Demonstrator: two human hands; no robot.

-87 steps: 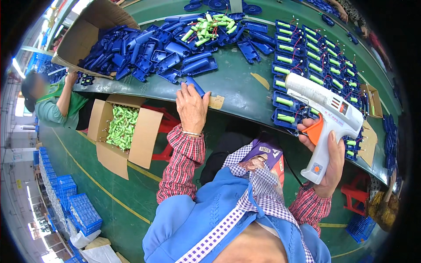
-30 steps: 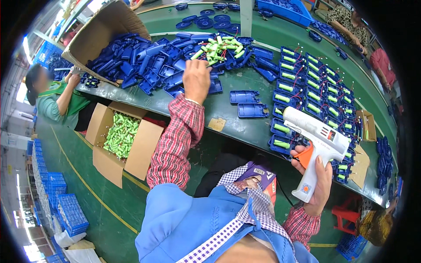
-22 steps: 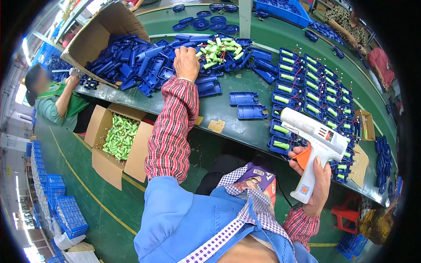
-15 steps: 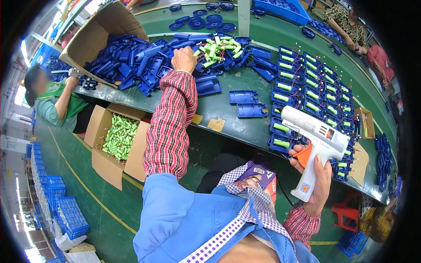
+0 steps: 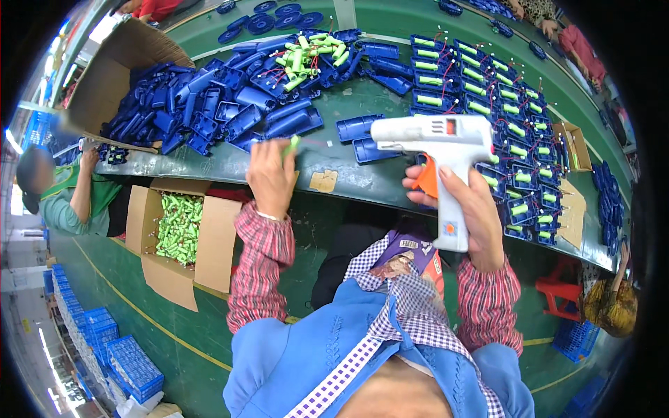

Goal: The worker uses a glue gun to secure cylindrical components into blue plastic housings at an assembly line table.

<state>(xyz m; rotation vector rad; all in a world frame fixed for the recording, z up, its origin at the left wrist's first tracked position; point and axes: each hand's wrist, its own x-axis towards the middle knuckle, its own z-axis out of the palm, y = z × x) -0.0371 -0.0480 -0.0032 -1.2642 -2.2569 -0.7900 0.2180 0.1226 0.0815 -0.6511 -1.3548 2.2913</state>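
Your left hand (image 5: 270,180) pinches a small green cylindrical battery cell (image 5: 293,144) just above the near edge of the green worktable (image 5: 348,177). Your right hand (image 5: 468,209) is clenched round the white glue gun (image 5: 439,150), nozzle over two open blue plastic trays (image 5: 366,138). This looks like the seating step: the cell wants a tray, then glue. An open brown cardboard carton (image 5: 182,240) of green cells stands below.

Bright, even light — sharp centre, fisheye-bent edges, black corners.
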